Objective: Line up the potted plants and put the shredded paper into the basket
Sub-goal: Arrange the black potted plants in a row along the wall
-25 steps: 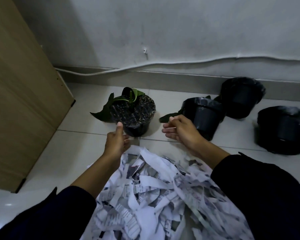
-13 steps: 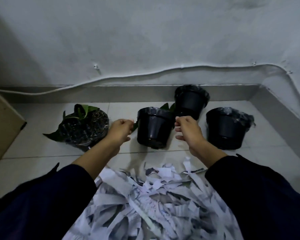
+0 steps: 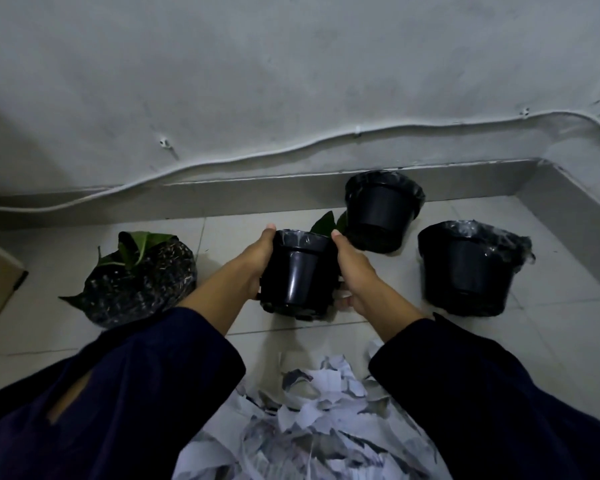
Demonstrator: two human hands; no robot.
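On tiled floor, 12 o'clock: left hand [image 3: 257, 259] & right hand [image 3: 352, 271], fingers wrapped round middle pot [image 3: 297, 271] (two-sided grip, prob. for aligning w/ others).

4 black potted plants [image 3: 297, 271] unaligned on floor, shredded paper [image 3: 312, 427] heaped nearby

A plain indoor room corner: tiled floor [image 3: 551, 341], grey wall [image 3: 291, 64], clipped cable [image 3: 257, 155].

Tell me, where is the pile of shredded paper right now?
In the head view, the white shredded paper pile lies on the tiled floor at the bottom centre, between the dark sleeves, nearer the camera than the black plastic pot held in both hands.
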